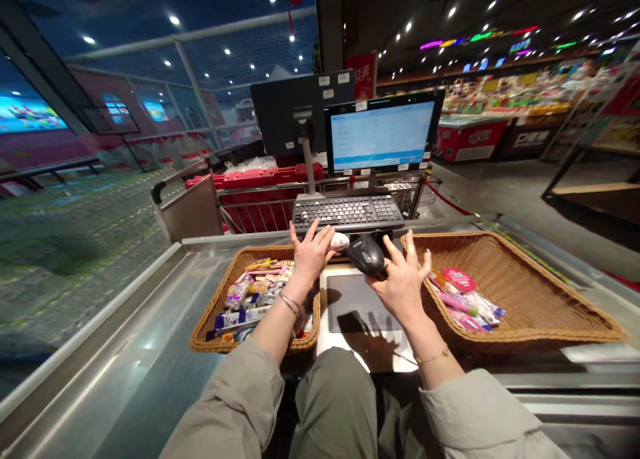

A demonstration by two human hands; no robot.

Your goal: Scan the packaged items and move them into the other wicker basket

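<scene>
The left hand [310, 254] holds a small white packet [339, 241] at its fingertips, just left of the black scanner [367, 254] and near the keyboard [347, 212]. The right hand [400, 280] is spread wide, gripping nothing, its thumb side against the scanner. The hold looks light, so the packet could slip onto the grey pad [360, 302]. The splayed right fingers might knock the scanner askew or brush the packets [467, 302] in the right basket [550, 312]. The left basket [207, 326] sits full beside the left wrist

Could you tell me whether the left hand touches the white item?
Touching: the head view shows the left hand pinching the white item at its fingertips.
</scene>
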